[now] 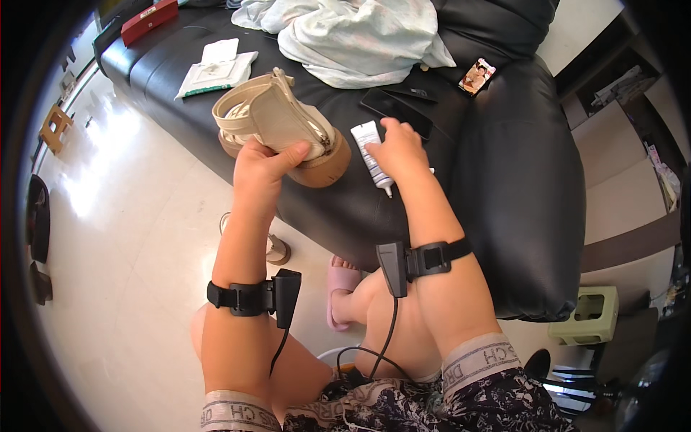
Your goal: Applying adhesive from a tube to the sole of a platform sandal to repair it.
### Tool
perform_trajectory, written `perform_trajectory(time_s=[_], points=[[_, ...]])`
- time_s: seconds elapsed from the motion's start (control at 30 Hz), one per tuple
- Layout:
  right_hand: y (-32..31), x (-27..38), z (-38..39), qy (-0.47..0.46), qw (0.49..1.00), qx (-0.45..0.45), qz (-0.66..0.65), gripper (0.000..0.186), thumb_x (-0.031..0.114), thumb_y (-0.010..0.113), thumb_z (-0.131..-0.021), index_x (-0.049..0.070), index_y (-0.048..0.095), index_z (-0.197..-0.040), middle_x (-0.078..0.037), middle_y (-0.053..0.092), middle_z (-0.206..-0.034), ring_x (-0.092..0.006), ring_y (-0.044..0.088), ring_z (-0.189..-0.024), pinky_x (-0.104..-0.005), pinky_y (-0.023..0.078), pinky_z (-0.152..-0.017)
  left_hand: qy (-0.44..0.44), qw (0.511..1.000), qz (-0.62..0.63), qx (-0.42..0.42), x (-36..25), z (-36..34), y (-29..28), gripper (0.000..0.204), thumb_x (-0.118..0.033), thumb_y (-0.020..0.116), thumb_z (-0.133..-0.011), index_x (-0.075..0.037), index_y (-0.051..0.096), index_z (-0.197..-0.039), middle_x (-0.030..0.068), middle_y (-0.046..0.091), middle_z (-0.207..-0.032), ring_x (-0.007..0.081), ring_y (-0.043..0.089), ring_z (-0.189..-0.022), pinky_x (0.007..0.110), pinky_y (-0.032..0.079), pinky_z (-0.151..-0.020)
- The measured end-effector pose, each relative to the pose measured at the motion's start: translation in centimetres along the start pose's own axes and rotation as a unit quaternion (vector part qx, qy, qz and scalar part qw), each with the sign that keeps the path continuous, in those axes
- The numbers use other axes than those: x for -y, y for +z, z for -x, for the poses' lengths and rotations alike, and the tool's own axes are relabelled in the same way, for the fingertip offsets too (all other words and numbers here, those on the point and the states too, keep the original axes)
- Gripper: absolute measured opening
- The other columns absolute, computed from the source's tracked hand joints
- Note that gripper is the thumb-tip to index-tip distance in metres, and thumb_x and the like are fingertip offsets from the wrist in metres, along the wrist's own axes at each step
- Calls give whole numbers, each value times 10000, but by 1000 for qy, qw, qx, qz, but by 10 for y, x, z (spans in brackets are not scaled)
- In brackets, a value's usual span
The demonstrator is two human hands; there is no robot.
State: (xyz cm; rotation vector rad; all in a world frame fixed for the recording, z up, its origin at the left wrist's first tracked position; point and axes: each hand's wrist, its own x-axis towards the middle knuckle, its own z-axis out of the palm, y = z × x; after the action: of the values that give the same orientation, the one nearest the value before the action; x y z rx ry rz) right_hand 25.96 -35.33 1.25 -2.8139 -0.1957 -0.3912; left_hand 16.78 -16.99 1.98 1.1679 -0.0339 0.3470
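A beige strappy sandal (277, 119) with a tan block heel is held up over the sofa's front edge by my left hand (263, 169). My left thumb presses on the heel end, and the fingers go out of sight behind the shoe. To the right, a white tube (373, 160) with a narrow nozzle points toward me. My right hand (400, 150) is at its right side, thumb over the tube's edge and fingers curled; part of the grip is hidden. A black phone (399, 111) lies just beyond that hand.
The black sofa (497, 194) carries a wet-wipe pack (216, 75), a pale cloth (360, 43), a red box (149, 21) and a picture-covered phone-like item (476, 76). Another sandal (277, 250) is on the floor by my left forearm. A green stool (586, 317) stands at right.
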Motion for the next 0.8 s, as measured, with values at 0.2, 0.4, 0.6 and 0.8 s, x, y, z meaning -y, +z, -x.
perform_trajectory(time_s=[0.2,0.4,0.6,0.8], points=[[-58,28,34,-192,897,70,-392,210,222,684,-776,38,593,-823,-81,566,-805,-227,568,-710,-318,467,-657,-17,1000,-13,3,5,-1,-2,290,-63,691,-766,26,609,-1029,88,663,-957,145,618,-861,261,458,-800],[-50,43,42,-167,959,57,-224,175,179,664,-750,59,542,-788,-84,568,-806,-292,590,-761,-396,476,-654,-36,999,-29,24,12,-1,-2,258,-50,686,-760,31,626,-998,81,668,-918,138,621,-824,258,469,-750],[-52,32,34,-68,959,231,-150,218,258,625,-702,48,627,-762,-120,644,-764,-306,615,-717,-406,492,-659,-76,989,-120,52,34,0,-6,273,-31,695,-749,45,628,-1003,84,663,-938,140,614,-824,267,476,-738],[-28,15,19,70,844,327,-419,176,156,580,-707,3,607,-625,-5,467,-512,-68,397,-443,-208,280,-411,4,986,-154,63,48,-1,-1,188,-19,719,-714,-20,606,-864,19,622,-805,107,571,-762,268,469,-694]])
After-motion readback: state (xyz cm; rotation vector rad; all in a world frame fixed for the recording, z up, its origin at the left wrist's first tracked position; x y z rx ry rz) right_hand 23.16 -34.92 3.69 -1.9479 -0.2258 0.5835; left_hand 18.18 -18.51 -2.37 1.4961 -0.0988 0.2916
